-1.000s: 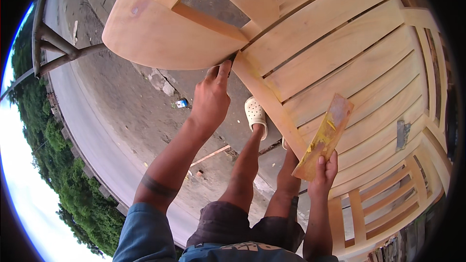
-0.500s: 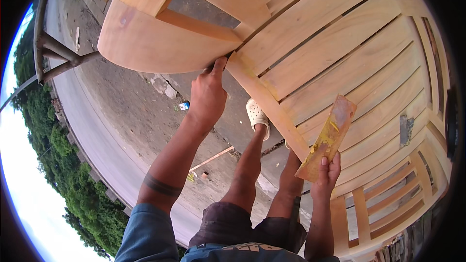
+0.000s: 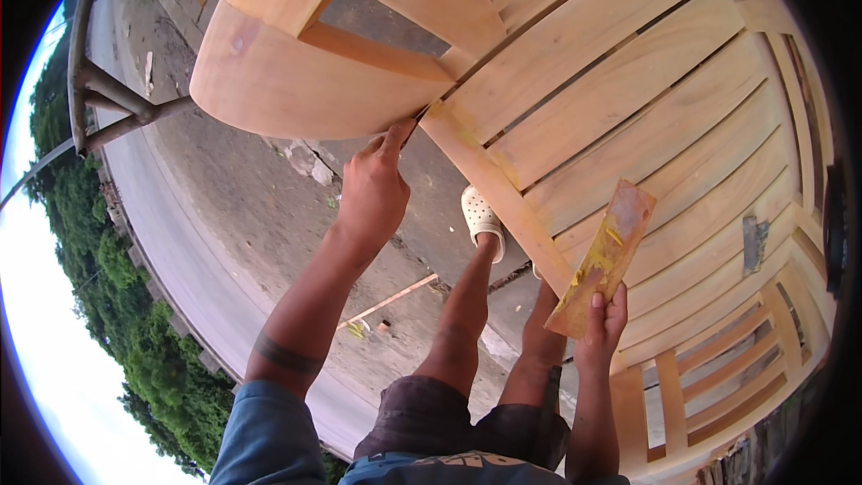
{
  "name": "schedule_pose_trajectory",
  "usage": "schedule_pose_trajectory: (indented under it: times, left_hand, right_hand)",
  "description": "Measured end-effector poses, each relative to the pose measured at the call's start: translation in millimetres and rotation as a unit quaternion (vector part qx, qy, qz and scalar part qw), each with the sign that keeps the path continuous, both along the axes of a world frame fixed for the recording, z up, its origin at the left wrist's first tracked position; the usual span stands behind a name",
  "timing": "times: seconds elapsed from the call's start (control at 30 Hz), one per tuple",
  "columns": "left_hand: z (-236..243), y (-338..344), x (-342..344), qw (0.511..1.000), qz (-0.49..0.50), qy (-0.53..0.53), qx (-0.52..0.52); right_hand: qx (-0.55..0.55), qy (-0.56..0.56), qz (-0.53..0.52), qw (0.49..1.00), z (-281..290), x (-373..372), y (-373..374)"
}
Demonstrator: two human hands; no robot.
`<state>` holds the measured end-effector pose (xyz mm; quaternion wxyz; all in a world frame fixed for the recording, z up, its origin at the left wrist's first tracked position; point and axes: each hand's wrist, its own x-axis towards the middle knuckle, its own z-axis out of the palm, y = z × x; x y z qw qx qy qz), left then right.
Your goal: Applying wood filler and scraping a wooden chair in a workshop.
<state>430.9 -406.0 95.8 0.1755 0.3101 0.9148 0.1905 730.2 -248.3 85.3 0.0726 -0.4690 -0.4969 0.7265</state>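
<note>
My left hand (image 3: 375, 189) is closed, with its forefinger pointing at the joint where the rounded wooden armrest (image 3: 305, 81) meets the slatted seat (image 3: 602, 81) of a bare wooden bench. A thin dark edge shows by the fingertips; what the fingers grip is mostly hidden. Low on the right, my right hand (image 3: 600, 332) grips the lower end of a small wooden board (image 3: 606, 256), thumb on top. Yellow putty is smeared along the board's face, and it is tilted above the seat's front rail (image 3: 503, 189). Yellowish smears also mark the rail near the joint.
At right, a grey patch of sandpaper-like material (image 3: 754, 244) lies on the slats. A metal frame (image 3: 117, 99) stands at the upper left, before a road (image 3: 153, 207) and green trees (image 3: 166, 368). Beneath the bench is my foot in a cream clog (image 3: 482, 220).
My left hand has drawn slightly down and left from the joint, showing a dark thin edge at its fingertips. The right hand still holds the board almost in place. The view has shifted slightly.
</note>
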Motion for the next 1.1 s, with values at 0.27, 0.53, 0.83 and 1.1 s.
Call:
schedule_pose_trajectory:
  times: [0.27,0.53,0.83,1.1]
  left_hand:
    - [-9.2,8.7,-2.9,0.997,0.013,-0.015,-0.07]
    - [-7.3,5.3,-8.8,1.0,-0.026,-0.004,0.001]
    - [-12.9,7.6,-5.3,1.0,0.011,0.005,-0.023]
    - [-5.5,0.5,3.2,0.994,-0.055,-0.082,-0.048]
  right_hand:
    - [0.012,-0.005,0.016,1.0,-2.4,0.4,-1.4]
    - [-0.001,-0.006,0.008,1.0,-1.8,0.8,-0.7]
    - [0.003,-0.004,0.018,1.0,-0.6,-2.8,-4.5]
    - [0.0,-0.013,0.012,1.0,0.7,-1.5,-7.5]
